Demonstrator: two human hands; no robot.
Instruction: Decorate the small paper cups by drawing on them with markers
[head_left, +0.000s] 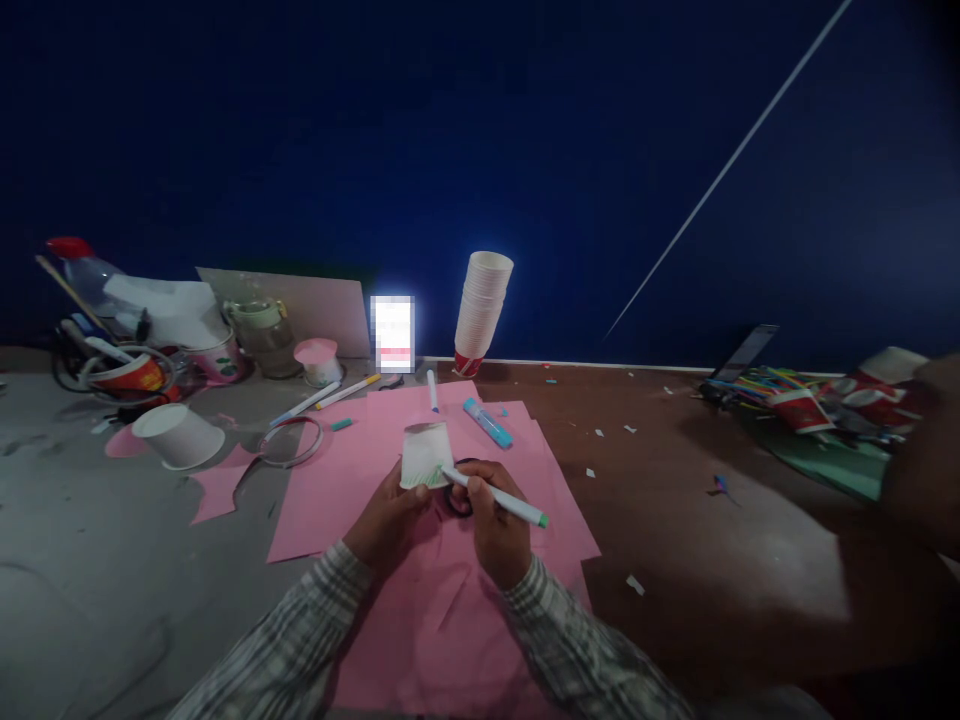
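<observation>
By the left grip, a small white cup is held above pink paper. A marker is clasped in the right grip, its tip set at the cup's lower wall. That wall is streaked with green; the upper part is plain. Beyond, cups are nested in a tall stack; pens are held in a red pot on the surface.

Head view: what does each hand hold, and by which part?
Left hand: white cup, by its lower edge. Right hand: marker, near its tip. Whether that hand holds the black loop is unclear.
</observation>
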